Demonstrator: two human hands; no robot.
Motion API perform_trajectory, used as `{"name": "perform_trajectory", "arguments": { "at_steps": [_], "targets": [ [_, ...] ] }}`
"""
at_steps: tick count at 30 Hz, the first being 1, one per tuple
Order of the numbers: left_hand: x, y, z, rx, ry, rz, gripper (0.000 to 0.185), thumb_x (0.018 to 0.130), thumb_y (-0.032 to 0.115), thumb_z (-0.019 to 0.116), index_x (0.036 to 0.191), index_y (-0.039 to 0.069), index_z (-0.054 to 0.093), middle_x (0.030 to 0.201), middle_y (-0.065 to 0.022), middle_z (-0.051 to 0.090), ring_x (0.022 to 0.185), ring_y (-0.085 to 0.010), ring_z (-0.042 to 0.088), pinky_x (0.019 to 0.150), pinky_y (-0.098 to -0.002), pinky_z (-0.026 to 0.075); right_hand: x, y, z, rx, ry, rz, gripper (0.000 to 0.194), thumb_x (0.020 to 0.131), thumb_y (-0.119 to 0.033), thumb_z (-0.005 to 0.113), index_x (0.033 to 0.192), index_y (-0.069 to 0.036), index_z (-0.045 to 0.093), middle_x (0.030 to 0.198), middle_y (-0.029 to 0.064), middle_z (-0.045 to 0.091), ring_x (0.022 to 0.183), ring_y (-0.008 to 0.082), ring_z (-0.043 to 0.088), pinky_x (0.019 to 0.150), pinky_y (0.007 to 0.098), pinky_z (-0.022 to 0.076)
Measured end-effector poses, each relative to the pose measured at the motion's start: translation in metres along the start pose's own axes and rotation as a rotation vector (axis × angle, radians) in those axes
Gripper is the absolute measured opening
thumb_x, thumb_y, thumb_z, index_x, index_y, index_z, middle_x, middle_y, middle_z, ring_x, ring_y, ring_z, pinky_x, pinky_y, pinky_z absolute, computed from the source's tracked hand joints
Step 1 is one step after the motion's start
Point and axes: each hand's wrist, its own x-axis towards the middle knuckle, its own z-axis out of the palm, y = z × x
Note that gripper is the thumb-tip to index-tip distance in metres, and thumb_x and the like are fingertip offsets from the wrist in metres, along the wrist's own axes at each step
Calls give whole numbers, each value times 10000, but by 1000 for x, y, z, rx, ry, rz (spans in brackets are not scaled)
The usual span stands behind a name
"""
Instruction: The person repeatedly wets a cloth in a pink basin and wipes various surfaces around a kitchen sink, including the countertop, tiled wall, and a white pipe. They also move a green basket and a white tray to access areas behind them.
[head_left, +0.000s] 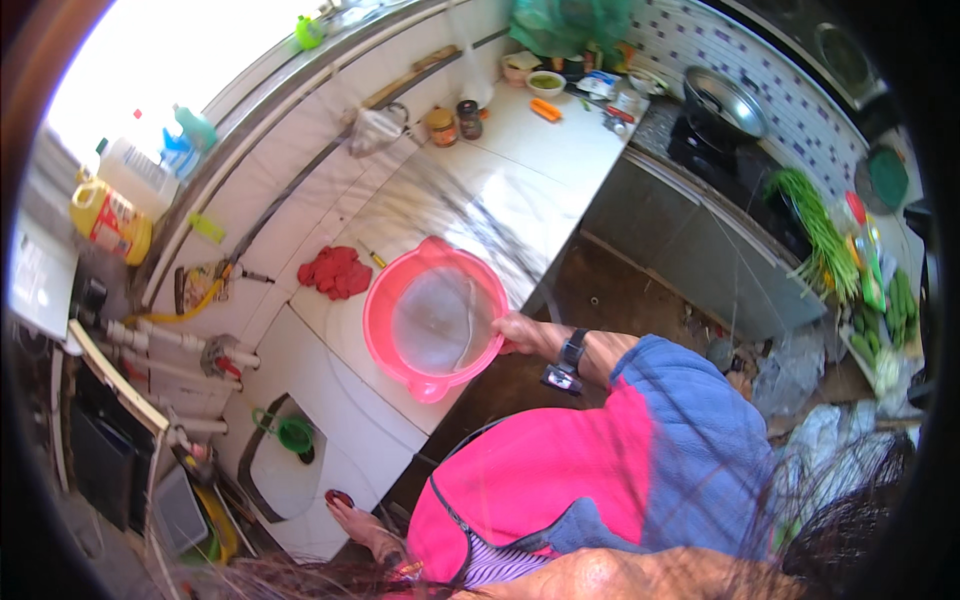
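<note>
My right hand (517, 333), with a watch on its wrist, grips the rim of a pink plastic basin (380, 345) at its near right side. Cloudy liquid fills the basin's bottom, with a pale thin strip visible in it. The basin sits on the white tiled counter (555, 172), close to its edge. My left hand (363, 523) rests at the counter's edge beside the sink, its fingers on a small dark-red object (339, 498) too blurred to name. A crumpled red cloth (335, 271) and a screwdriver with a yellow handle (377, 259) lie beside the basin.
A green strainer (294, 433) stands in the sink (279, 480). Two jars (442, 127) and a bowl of green food (546, 83) stand farther back. A wok (725, 103) sits on the stove. Green vegetables (814, 225) lie at the right. Bottles (112, 216) line the window sill.
</note>
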Motion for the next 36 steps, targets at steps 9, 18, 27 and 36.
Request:
{"name": "perform_trajectory", "arguments": {
  "at_steps": [9, 18, 27, 36],
  "targets": [
    [9, -72, -9, -33, -76, 255, 453, 917, 27, 459, 1365, -36, 451, 1409, -270, 460, 1296, -417, 460, 1103, -459, 372, 15, 35, 82, 415, 141, 73, 143, 799, -93, 540, 931, -51, 574, 737, 66, 585, 590, 221, 613, 512, 348, 557],
    [37, -173, -1, -89, -46, 531, 419, 954, 39, 441, 1370, -17, 455, 1382, -277, 487, 1240, -449, 508, 1048, -500, 422, 5, 36, 198, 513, 367, 99, 155, 883, -166, 523, 1012, -95, 567, 809, 37, 597, 689, 185, 627, 612, 319, 553],
    [52, -208, -38, -137, -216, 477, 442, 936, 31, 436, 1377, 5, 456, 1379, -280, 491, 1269, -445, 478, 1062, -493, 403, -15, 49, 276, 419, 260, 155, 541, 917, -543, 590, 1187, -77, 537, 1030, 72, 622, 855, 195, 648, 689, 324, 505],
    [52, -233, -74, -85, -219, 29, 519, 888, -67, 387, 1392, 17, 475, 1436, -190, 482, 1319, -332, 469, 1108, -388, 376, 2, 108, 336, -452, 283, -315, 209, 826, -165, 654, 988, -32, 661, 901, 114, 680, 818, 229, 655, 752, 363, 534]
  ]
}}
